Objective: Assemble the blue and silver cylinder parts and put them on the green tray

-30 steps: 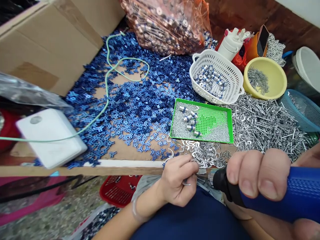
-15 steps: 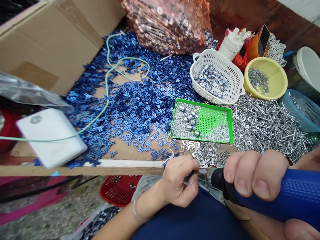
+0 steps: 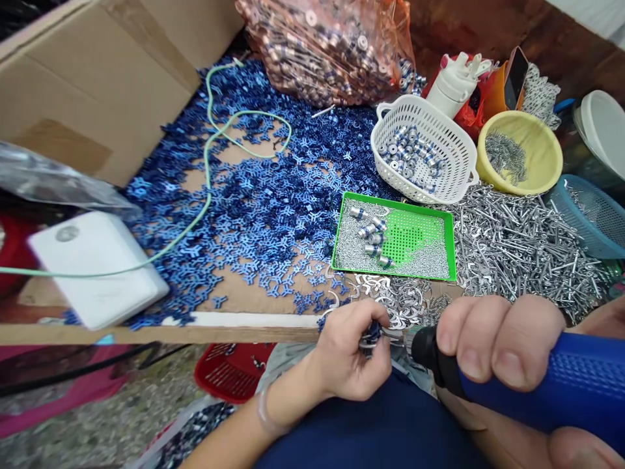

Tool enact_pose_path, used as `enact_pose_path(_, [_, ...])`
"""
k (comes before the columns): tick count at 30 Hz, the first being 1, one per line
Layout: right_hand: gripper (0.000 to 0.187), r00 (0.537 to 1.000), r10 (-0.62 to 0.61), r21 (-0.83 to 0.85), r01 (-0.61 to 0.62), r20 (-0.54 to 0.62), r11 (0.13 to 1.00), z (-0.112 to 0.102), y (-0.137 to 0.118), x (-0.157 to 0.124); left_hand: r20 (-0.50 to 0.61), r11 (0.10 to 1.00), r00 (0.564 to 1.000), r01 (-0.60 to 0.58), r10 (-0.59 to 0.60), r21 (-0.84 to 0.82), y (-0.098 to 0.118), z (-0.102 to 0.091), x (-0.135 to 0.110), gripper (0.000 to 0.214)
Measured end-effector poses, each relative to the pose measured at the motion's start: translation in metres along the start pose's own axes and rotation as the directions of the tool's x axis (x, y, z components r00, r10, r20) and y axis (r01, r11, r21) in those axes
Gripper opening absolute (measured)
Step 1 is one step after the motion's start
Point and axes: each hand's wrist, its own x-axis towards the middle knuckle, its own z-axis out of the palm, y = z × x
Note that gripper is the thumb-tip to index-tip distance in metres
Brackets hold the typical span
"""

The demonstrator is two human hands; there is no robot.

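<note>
My left hand [image 3: 342,352] pinches a small blue metal piece [image 3: 374,332]; my right hand [image 3: 498,342] clamps a ribbed blue tool grip [image 3: 571,381].

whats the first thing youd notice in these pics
The wide spread of blue three-armed pieces across the middle catches the eye first, with a bright green perforated tray at its right edge. Above them sits a bulging orange bag of small metal cylinders. At bottom right, the right hand grips a chunky blue-handled power tool beside the left hand, which pinches a small blue piece.
</note>
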Motion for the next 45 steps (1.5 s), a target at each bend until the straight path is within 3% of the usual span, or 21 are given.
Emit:
enact_pose_path(3, [0.042,0.990,-0.109,0.014,0.111,-0.091,0.994,0.026,-0.017,0.038,0.004,1.000,1.000,0.009,-0.009,-0.006,0.000,0.000,0.000,0.015])
enact_pose_path(6, [0.043,0.986,-0.142,0.022,0.145,-0.084,0.989,0.036,-0.025,0.047,0.003,1.000,1.000,0.001,-0.001,-0.020,0.000,0.000,0.000,0.014])
enact_pose_path(13, [0.038,0.986,-0.155,-0.021,0.154,-0.058,0.988,0.031,-0.023,0.043,-0.010,0.999,1.000,-0.022,0.021,-0.026,0.000,0.001,-0.001,0.016])
enact_pose_path(19, [0.021,0.983,-0.076,0.007,0.076,0.166,0.997,0.018,-0.019,0.049,-0.030,0.998,1.000,0.004,-0.006,-0.066,0.000,0.004,-0.002,0.013])
enact_pose_path(22, [0.016,0.985,-0.055,-0.026,0.060,0.162,0.998,0.020,-0.014,0.041,-0.006,0.990,0.999,0.052,-0.053,-0.134,0.000,0.006,-0.003,0.008])
enact_pose_path(27, [0.025,0.999,-0.012,-0.039,0.013,0.033,0.999,0.032,-0.010,0.026,0.085,0.968,0.991,0.116,-0.099,-0.221,-0.002,0.005,-0.004,0.005])
enact_pose_path(31, [0.026,0.996,-0.050,0.013,0.049,0.073,0.999,0.027,-0.011,0.030,0.221,0.923,0.955,0.259,-0.200,-0.285,-0.003,0.004,-0.004,0.004])
enact_pose_path(34, [0.041,0.990,-0.069,0.028,0.067,0.121,0.997,0.019,-0.011,0.037,0.257,0.891,0.923,0.354,-0.285,-0.284,-0.003,0.004,-0.003,0.005])
enact_pose_path(40, [0.068,0.990,-0.143,0.226,0.138,0.008,0.964,0.011,-0.002,0.048,0.409,0.816,0.862,0.453,-0.299,-0.359,-0.007,0.000,-0.006,0.004])
enact_pose_path(42, [0.053,0.974,-0.223,0.211,0.226,-0.040,0.951,0.004,0.002,0.057,0.413,0.815,0.864,0.447,-0.288,-0.368,-0.010,-0.011,-0.013,0.009])
enact_pose_path(45, [0.017,0.918,-0.369,0.007,0.374,-0.146,0.927,-0.011,0.017,0.079,0.432,0.861,0.854,0.431,-0.291,-0.271,-0.014,-0.043,-0.036,0.020])
